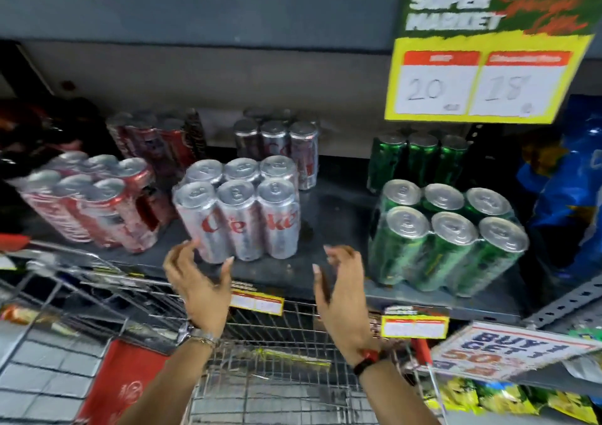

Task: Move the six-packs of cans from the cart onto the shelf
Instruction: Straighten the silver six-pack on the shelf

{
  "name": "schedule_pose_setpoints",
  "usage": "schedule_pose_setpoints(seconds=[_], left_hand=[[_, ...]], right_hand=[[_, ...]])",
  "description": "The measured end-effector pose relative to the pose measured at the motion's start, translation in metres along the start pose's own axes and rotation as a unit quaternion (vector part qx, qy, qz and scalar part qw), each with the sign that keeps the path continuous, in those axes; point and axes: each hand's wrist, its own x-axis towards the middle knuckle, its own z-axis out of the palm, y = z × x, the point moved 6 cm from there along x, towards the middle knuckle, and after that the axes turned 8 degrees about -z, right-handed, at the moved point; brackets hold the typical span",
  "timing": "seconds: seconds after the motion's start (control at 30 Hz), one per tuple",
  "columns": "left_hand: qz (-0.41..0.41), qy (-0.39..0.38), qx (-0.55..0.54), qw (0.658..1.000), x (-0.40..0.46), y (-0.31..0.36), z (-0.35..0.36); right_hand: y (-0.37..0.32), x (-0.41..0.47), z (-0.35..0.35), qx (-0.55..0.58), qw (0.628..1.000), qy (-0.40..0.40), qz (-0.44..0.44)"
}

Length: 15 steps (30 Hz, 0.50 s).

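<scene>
A silver six-pack [241, 209] stands on the dark shelf [335, 216], with another silver pack [277, 141] behind it. At the left leans a red six-pack [94, 200], in front of more red cans [153, 138]. A green six-pack [446, 235] sits at the right front, and more green cans [420, 157] stand behind it. My left hand [198, 281] is open just below the silver pack's front, fingertips near its left base. My right hand [342, 284] is open and empty, to the right of that pack. The wire cart [260, 359] is below my hands.
A yellow price sign [482, 79] hangs from the upper shelf at the right. Blue bags [566, 190] fill the shelf's right end. Price tags [413, 327] line the shelf edge. A promotion sign [508, 349] juts out at lower right. A red panel [127, 382] is on the cart's left.
</scene>
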Motion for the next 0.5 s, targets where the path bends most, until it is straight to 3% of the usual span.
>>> schedule_pose_setpoints(seconds=[0.07, 0.13, 0.23, 0.5], left_hand=[[-0.060, -0.049, 0.034, 0.996, 0.024, -0.027, -0.005], [-0.106, -0.159, 0.078, 0.978, 0.045, -0.053, 0.003], [-0.113, -0.288, 0.099, 0.946, 0.058, -0.061, 0.018], [-0.088, -0.329, 0.079, 0.937, 0.062, -0.057, 0.028]], right_hand=[[0.003, 0.016, 0.038, 0.036, 0.995, -0.084, 0.050], [0.014, 0.031, 0.070, 0.081, 0.978, -0.150, 0.125], [0.024, 0.046, 0.092, 0.118, 0.968, -0.148, 0.164], [0.026, 0.032, 0.082, 0.058, 0.979, -0.077, 0.180]])
